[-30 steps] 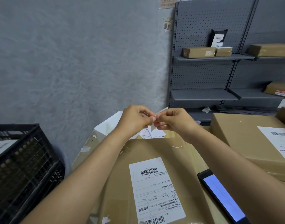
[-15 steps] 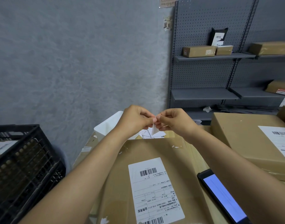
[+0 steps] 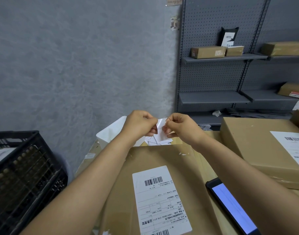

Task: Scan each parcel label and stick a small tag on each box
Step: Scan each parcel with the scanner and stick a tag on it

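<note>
Right now the left hand point(image 3: 140, 125) and right hand point(image 3: 181, 126) meet above the far edge of the nearest cardboard box point(image 3: 155, 189), each with fingers curled and pinching one side of a small white tag point(image 3: 161, 127), which is held in the air between the fingertips and looks partly peeled from its backing, though the layers are hard to tell apart. Judging by look, the tag is paper-thin, very light, floppy and sticky on one face, so it should be held by an edge or corner only, with the glue side kept off the fingers, or it will curl and stick to itself. Both forearms reach forward from the bottom corners and converge, wrists fairly level, knuckles up. Directly beyond the hands sit loose white tag sheets point(image 3: 159, 140) on the table, just beside a white plastic bin point(image 3: 111, 133). The box under the arms carries a shipping label point(image 3: 159, 199) with barcode, face up, no small tag seen on it yet. A handheld scanner point(image 3: 231, 206), screen lit, lies just right of that box, partly under the right forearm. A second labelled box point(image 3: 257, 146) sits further right, black crate point(image 3: 24, 175) at left, grey shelving point(image 3: 218, 77) with parcels behind.
</note>
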The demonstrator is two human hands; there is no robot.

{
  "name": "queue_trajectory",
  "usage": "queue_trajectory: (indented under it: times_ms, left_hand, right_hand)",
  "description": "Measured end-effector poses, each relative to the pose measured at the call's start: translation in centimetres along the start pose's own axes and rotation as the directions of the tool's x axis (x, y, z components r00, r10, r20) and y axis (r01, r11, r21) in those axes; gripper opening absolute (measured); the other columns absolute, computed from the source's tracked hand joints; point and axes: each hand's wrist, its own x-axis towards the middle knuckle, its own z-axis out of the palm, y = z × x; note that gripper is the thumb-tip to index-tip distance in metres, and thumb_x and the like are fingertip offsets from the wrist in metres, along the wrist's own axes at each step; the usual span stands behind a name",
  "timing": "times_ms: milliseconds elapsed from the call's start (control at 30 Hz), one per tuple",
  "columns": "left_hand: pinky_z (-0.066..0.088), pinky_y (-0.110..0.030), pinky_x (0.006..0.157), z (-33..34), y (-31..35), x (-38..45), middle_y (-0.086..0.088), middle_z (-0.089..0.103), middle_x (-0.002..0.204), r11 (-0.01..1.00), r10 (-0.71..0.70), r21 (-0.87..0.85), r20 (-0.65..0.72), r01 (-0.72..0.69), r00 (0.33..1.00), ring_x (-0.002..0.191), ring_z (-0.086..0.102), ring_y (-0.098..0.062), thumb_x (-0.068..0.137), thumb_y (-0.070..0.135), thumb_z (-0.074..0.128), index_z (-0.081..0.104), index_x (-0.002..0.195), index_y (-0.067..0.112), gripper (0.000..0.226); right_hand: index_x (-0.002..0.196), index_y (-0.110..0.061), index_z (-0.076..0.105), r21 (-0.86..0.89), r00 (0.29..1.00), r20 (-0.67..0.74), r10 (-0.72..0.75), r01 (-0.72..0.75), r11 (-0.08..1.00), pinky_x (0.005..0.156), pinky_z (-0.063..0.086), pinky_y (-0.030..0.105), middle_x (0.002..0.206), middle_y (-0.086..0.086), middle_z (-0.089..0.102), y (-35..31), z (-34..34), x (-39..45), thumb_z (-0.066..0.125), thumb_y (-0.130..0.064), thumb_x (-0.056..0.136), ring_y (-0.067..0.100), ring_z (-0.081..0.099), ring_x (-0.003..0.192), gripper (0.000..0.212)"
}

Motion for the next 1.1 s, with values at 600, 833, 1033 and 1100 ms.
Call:
queue_trajectory:
  times_ms: [600, 833, 1033, 1100]
  left_hand:
    - [0.056, -0.026, 0.054, -11.9, -6.0, 3.1, -0.012, 0.070, 0.074, 0.973, -0.189, -0.208, -0.472, 0.100, 0.861, 0.060, 0.070, -0.016, 0.086, 0.013, 0.052, 0.057, 0.078, 0.007, 0.011]
    - [0.055, -0.024, 0.052, -14.4, -6.0, 2.6, -0.009, 0.070, 0.076, 0.978, -0.112, -0.208, -0.443, 0.020, 0.890, 0.064, 0.071, -0.014, 0.089, 0.012, 0.054, 0.062, 0.081, 0.012, 0.011]
    - [0.054, -0.026, 0.056, -15.7, -5.8, 2.9, -0.007, 0.071, 0.079, 0.991, -0.057, -0.131, -0.436, -0.001, 0.898, 0.069, 0.072, -0.016, 0.087, 0.013, 0.055, 0.061, 0.077, 0.018, 0.012]
    - [0.054, -0.028, 0.057, -15.9, -5.7, 2.6, -0.007, 0.072, 0.079, 0.992, -0.054, -0.124, -0.438, 0.000, 0.897, 0.070, 0.072, -0.016, 0.087, 0.014, 0.055, 0.061, 0.079, 0.017, 0.011]
  right_hand:
    - [0.078, -0.005, 0.057, -0.225, 0.993, -0.116, 0.033, -0.058, 0.973, 0.083, 0.053, 0.047, 0.091, 0.015, 0.069, 1.0, 2.7, 3.8, 0.053, -0.021, 0.087, 0.027, 0.064, 0.082, 0.019]
    - [0.090, -0.004, 0.062, -0.481, 0.990, 0.016, -0.139, 0.129, 0.867, 0.066, 0.043, 0.029, 0.083, 0.006, 0.064, -1.0, 10.8, 7.9, 0.049, -0.020, 0.092, 0.025, 0.054, 0.078, 0.020]
    - [0.084, -0.016, 0.065, -0.621, 0.994, -0.013, -0.109, 0.078, 0.780, 0.072, 0.053, 0.034, 0.090, 0.007, 0.068, -0.5, 10.9, 9.3, 0.050, -0.027, 0.089, 0.029, 0.060, 0.083, 0.020]
    - [0.083, -0.015, 0.066, -0.624, 0.995, -0.006, -0.101, 0.075, 0.778, 0.075, 0.054, 0.036, 0.090, 0.005, 0.069, -0.5, 10.4, 9.5, 0.053, -0.028, 0.088, 0.028, 0.061, 0.086, 0.018]
